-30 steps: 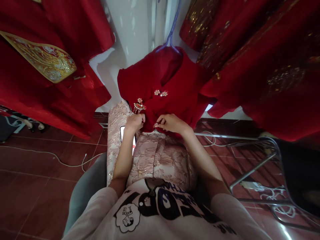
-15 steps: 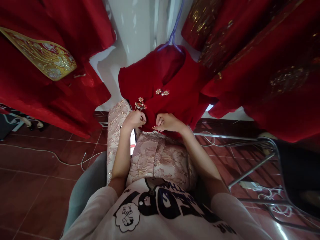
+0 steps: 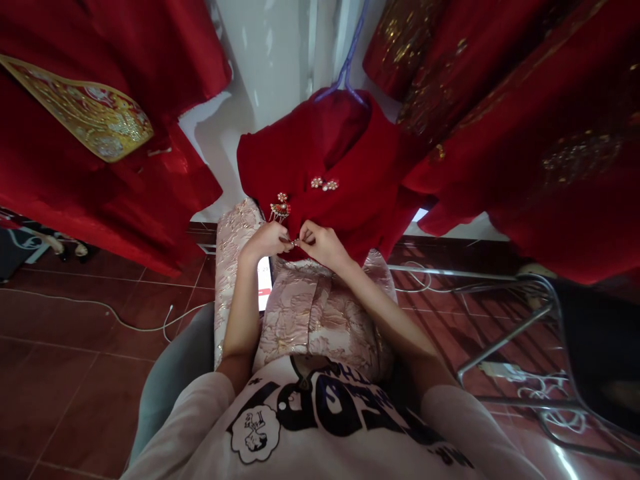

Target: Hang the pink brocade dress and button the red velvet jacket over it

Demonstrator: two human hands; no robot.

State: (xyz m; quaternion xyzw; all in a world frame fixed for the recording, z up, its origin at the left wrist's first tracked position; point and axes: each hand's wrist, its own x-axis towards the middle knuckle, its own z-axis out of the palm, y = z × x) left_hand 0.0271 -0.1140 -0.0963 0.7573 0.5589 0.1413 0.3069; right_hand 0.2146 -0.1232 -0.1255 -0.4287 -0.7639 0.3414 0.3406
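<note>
A red jacket point(image 3: 350, 167) hangs on a purple hanger point(image 3: 346, 67) in front of me. It has a pearl clasp point(image 3: 324, 184) done up near the collar and a gold tassel brooch point(image 3: 279, 209) to the left. My left hand point(image 3: 267, 241) and my right hand point(image 3: 320, 243) meet at the jacket's lower front edge, fingertips pinching a small clasp point(image 3: 296, 242) between them. Below the jacket spreads a pink and gold brocade skirt point(image 3: 310, 313).
More red embroidered garments hang at the left point(image 3: 100, 133) and at the right point(image 3: 525, 133). A lit phone point(image 3: 265, 283) lies under my left forearm. A metal chair frame point(image 3: 515, 333) stands at the right; white cables point(image 3: 125, 320) run over the red tile floor.
My right hand has moved left and up to meet my left hand at the jacket's front edge. Both hands now pinch the small clasp together.
</note>
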